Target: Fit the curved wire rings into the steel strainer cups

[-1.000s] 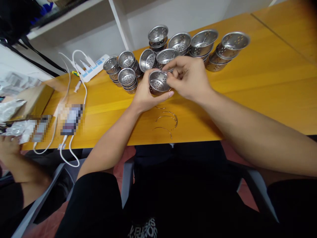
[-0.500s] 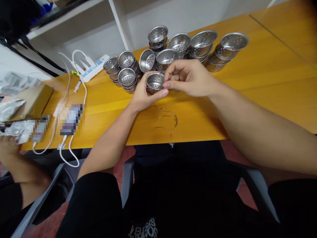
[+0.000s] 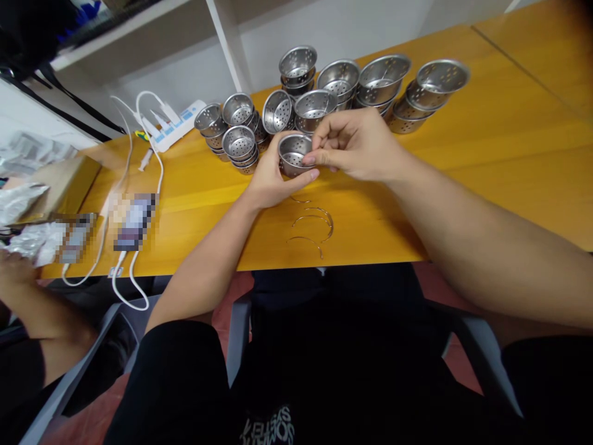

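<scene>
My left hand (image 3: 266,179) cups a small perforated steel strainer basket (image 3: 293,152) just above the orange table (image 3: 463,167), fingers curled under and around it. My right hand (image 3: 354,145) pinches at the basket's right rim with thumb and forefinger; what sits between those fingertips is too small to make out. Thin curved wire handles (image 3: 312,225) lie on the table just below my hands, near the front edge.
Stacks of similar steel baskets (image 3: 324,93) crowd the table behind my hands. A white power strip (image 3: 171,123) with cables, two phones (image 3: 134,222) and foil packets (image 3: 28,244) lie at the left. Another person's hand (image 3: 13,272) shows at the far left.
My hands have turned the basket from tilted toward me to nearly level and lowered it slightly. My right fingers shifted from above the rim to its right side.
</scene>
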### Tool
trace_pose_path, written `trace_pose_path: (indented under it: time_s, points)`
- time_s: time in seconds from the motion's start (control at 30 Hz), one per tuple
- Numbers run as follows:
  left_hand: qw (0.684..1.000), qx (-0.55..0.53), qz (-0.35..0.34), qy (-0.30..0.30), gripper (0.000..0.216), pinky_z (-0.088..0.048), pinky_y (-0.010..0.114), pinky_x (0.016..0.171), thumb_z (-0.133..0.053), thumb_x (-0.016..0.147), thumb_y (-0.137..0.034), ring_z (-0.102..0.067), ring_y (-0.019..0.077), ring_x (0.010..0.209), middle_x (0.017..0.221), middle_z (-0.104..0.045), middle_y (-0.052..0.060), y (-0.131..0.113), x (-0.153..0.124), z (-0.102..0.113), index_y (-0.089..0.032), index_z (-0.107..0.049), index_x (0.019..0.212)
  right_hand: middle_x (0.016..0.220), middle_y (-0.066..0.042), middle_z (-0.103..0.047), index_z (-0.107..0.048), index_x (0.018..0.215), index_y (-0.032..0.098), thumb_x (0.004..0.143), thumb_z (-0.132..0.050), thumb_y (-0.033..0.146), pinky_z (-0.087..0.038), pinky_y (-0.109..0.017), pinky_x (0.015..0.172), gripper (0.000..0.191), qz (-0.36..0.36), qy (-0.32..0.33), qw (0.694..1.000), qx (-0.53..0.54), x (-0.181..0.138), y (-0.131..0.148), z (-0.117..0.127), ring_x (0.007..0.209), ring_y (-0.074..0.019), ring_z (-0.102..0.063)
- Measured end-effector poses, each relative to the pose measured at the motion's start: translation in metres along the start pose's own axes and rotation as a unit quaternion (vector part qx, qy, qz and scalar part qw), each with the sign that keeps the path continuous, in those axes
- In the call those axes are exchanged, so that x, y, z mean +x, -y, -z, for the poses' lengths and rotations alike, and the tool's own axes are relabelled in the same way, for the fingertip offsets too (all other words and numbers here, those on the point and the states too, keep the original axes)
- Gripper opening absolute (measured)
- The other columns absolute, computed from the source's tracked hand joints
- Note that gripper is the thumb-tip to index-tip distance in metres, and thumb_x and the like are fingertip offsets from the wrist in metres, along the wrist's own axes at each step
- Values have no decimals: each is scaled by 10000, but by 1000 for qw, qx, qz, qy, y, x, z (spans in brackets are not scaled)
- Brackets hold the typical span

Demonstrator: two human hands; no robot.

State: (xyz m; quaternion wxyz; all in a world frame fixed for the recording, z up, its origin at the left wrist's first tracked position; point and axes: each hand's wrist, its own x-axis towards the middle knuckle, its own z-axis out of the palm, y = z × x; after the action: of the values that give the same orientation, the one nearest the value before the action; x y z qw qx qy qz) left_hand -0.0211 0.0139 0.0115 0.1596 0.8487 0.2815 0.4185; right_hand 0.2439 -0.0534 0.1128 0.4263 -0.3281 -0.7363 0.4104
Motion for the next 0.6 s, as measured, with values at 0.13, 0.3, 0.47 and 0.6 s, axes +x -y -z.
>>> trace_pose_path:
  time_s: [0.13, 0.3, 0.47, 0.6]
  points:
    - [1000, 1, -16, 9, 935, -673, 607, 1427, -927, 1164, -758, -866, 357, 1502, 1589, -787, 109, 9, -2, -1, -334, -482, 1869, 741, -2, -704, -800, 857, 381, 770, -1210, 889, -576, -490, 701, 658, 20, 1, 999, 45, 3, -4, -1, 768, -276, -610]
    - [999, -18, -27, 20, 984, -626, 605, 1462, -846, 1188, -832, -822, 360, 1563, 1665, -738, 123, 18, -6, -2, -334, -409, 1915, 683, 26, -674, -829, 906, 369, 812, -1243, 791, -542, -436, 627, 598, 51, 16, 994, 92, 7, -16, 0, 726, -247, -560]
    - [999, -28, -29, 22, 939, -664, 578, 1408, -813, 1220, -796, -828, 343, 1522, 1662, -734, 127, 21, -6, -3, -349, -387, 1928, 700, 28, -690, -847, 930, 348, 871, -1239, 722, -552, -433, 637, 544, 60, 16, 996, 71, 8, -26, 2, 729, -239, -589]
    - [999, -25, -28, 23, 951, -688, 584, 1362, -859, 1195, -779, -843, 343, 1481, 1623, -739, 114, 21, -6, -3, -351, -406, 1913, 709, 30, -704, -847, 918, 351, 874, -1233, 730, -579, -435, 633, 543, 58, 12, 996, 61, 8, -25, 1, 706, -230, -587]
